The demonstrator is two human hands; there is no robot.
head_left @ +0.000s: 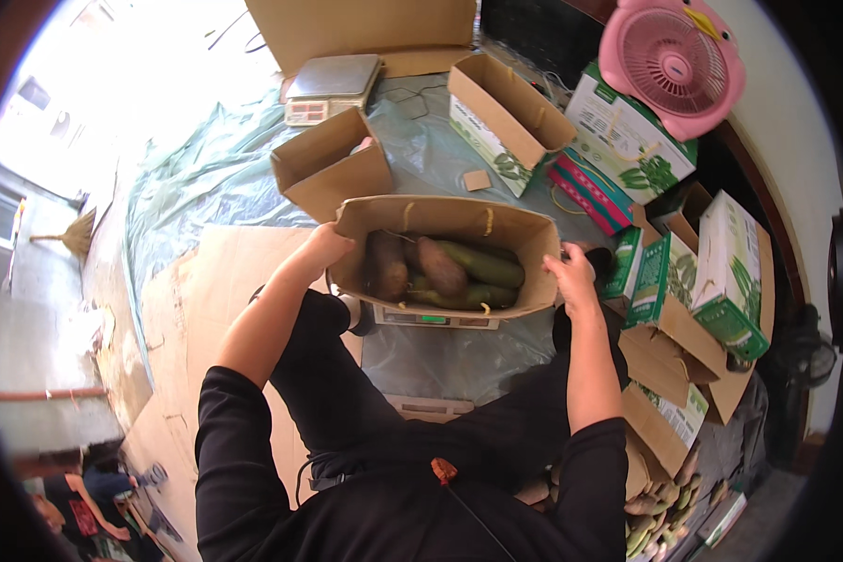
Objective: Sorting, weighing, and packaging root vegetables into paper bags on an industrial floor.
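Observation:
A cardboard box (370,208) with yellow cord handles is in front of me, its top open. Inside lie several thick, long vegetables, green ones (487,268) and brownish ones (443,267); I cannot make out their exact kind. My left hand (331,245) grips the box's left rim, fingers closed on the cardboard. At the right rim, my right hand (572,276) pinches the wall near its edge. Beneath the box shows the front of a digital scale (468,321) with a lit green display; whether the box rests fully on it I cannot tell.
Behind stand a smaller open box (337,178), another scale (332,86) and a tall open box (506,112). Several printed cartons (729,262) and a pink fan (674,61) are on the right. Loose vegetables (660,510) lie at lower right; another person (84,510) is at lower left.

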